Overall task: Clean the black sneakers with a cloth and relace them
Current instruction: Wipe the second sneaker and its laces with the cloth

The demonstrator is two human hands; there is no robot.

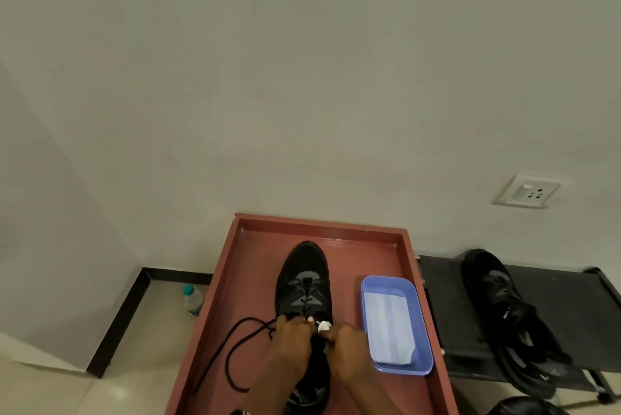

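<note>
We're mid-relacing: the sneaker (304, 283) sits on the red tray (416, 297), lower eyelets done. Left hand (291, 335) and right hand (347, 340) both pinch the lace (232, 344) (cloth (386, 324) parked in tub). Second sneaker (504, 307) waits unlaced-looking.

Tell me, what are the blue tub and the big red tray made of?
The blue tub looks like plastic: smooth, evenly coloured, with rounded moulded corners. The red tray seems to be painted wood or board, since its raised rim is thick and square-edged with a slight sheen, though I can't be sure.
</note>
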